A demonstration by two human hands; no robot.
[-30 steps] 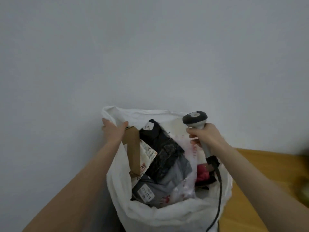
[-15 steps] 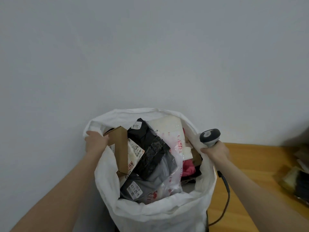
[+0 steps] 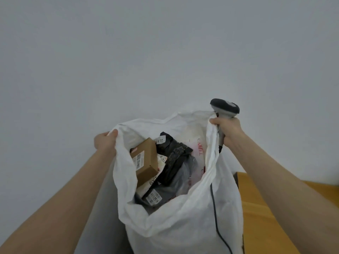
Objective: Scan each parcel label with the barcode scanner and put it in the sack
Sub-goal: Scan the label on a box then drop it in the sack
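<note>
Low in the middle of the frame, a white sack (image 3: 183, 226), mouth pulled wide, full of parcels: brown box (image 3: 145, 160) at the left, black bag (image 3: 174, 158) right beside it. On the left rim, the left hand (image 3: 105, 143), gripping tight. On the right rim, the right hand (image 3: 229, 132), curled round both the rim and the barcode scanner (image 3: 224, 108), with its cord (image 3: 213, 208) hanging down. At the lower right, a wooden table (image 3: 266, 208).

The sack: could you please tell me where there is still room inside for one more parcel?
Crowded on the left and centre of the sack, where the brown box, black bags and grey bag overlap. Roomier spots: the back, between the box and the far rim, and the right, over the clear printed bag beside the wall the right hand holds.
</note>
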